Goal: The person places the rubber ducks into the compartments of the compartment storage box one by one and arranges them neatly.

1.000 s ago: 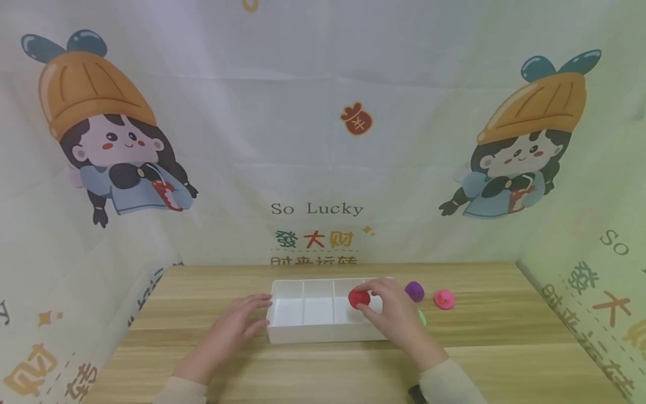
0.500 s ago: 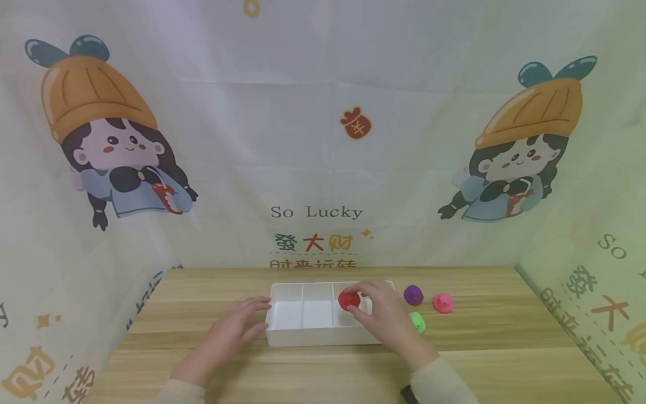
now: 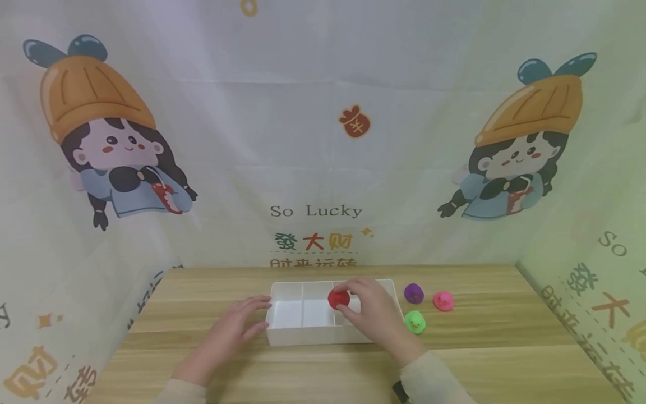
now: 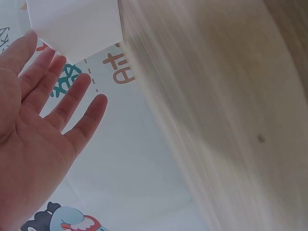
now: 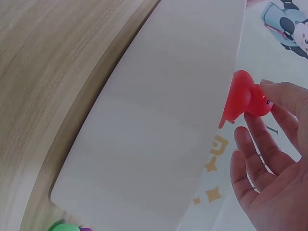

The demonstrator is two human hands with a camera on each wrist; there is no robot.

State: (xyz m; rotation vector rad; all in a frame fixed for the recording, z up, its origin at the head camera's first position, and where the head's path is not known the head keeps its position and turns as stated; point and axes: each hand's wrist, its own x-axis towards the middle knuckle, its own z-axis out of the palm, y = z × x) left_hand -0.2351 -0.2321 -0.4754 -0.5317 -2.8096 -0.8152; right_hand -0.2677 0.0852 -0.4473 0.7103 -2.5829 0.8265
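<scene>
Presently, the right hand (image 3: 377,315) pinches a red duck (image 3: 338,299) between thumb and fingers, held above the white tray (image 3: 318,336). The left hand (image 3: 228,332) is at the tray's left end, fingers extended and spread; contact cannot be confirmed. A purple duck (image 3: 414,293), a pink duck (image 3: 443,301) and a green duck (image 3: 415,322) sit on the wooden counter (image 3: 504,336), right of the tray.
</scene>
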